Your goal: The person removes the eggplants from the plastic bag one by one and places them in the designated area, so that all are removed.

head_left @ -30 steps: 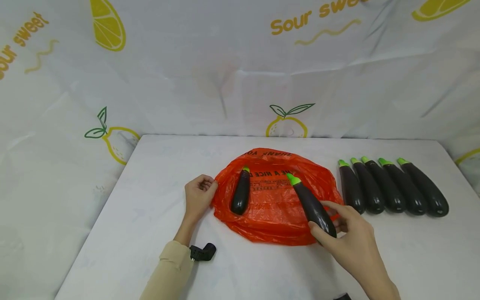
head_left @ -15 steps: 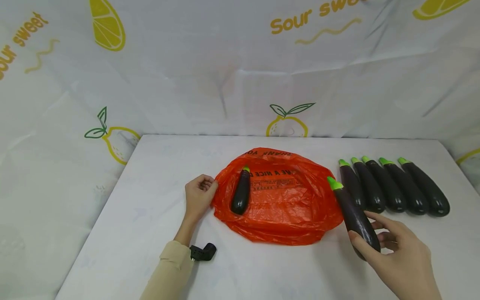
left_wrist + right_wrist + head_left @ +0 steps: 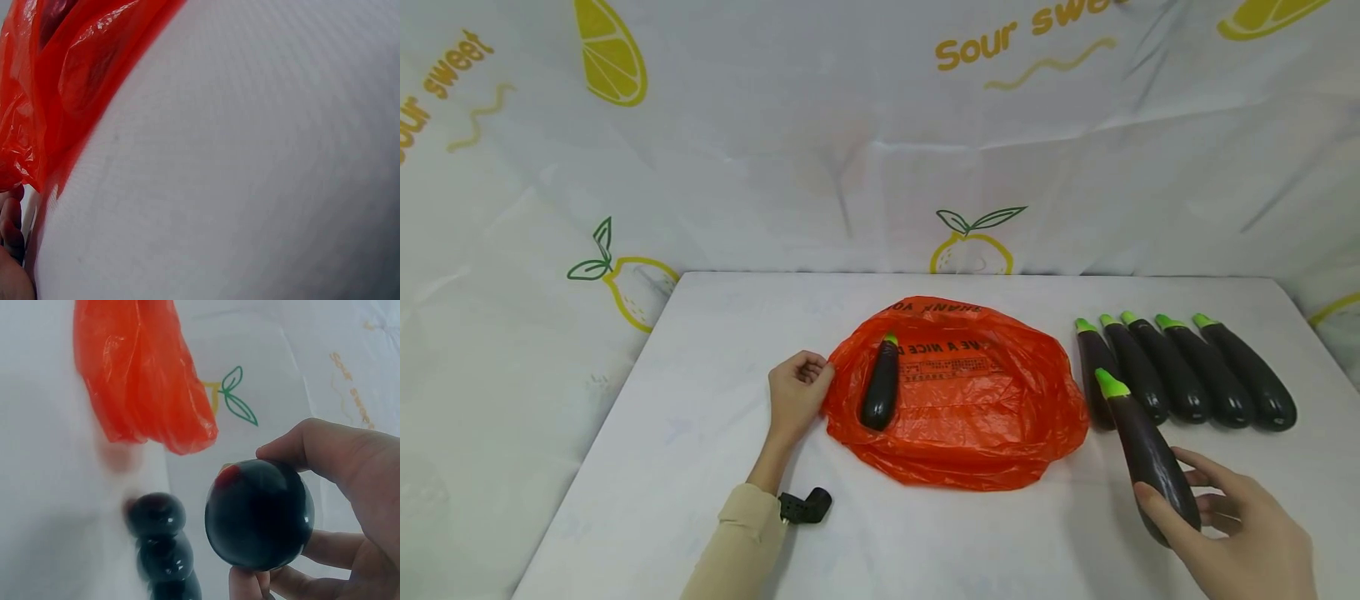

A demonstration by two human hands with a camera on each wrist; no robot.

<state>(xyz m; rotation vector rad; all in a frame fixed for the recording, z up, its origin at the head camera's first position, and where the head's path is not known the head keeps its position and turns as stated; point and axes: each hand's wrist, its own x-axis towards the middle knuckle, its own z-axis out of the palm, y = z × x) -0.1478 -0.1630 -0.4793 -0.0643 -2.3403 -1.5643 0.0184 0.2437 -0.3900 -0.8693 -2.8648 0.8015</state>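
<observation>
An eggplant (image 3: 1153,458), dark and glossy with a green stem end, is gripped near its thick end by my right hand (image 3: 1247,525), above the table and right of the bag. In the right wrist view the rounded end of that eggplant (image 3: 259,515) faces the camera, thumb and fingers around it. My left hand (image 3: 796,396) pinches the left edge of a red plastic bag (image 3: 958,421), whose mouth is spread wide. Inside the bag, at its left, lies another eggplant (image 3: 881,387). Only a few left fingers show in the left wrist view, beside the bag (image 3: 81,69).
Several more eggplants (image 3: 1213,379) lie side by side in a row right of the bag, stems pointing away. The white table (image 3: 715,333) meets a lemon-print sheet (image 3: 752,167) behind it. A black device (image 3: 807,506) sits at the left wrist.
My right hand has carried its eggplant from over the bag to the right and nearer the front edge. The left hand, the bag and the eggplant inside it stay in place.
</observation>
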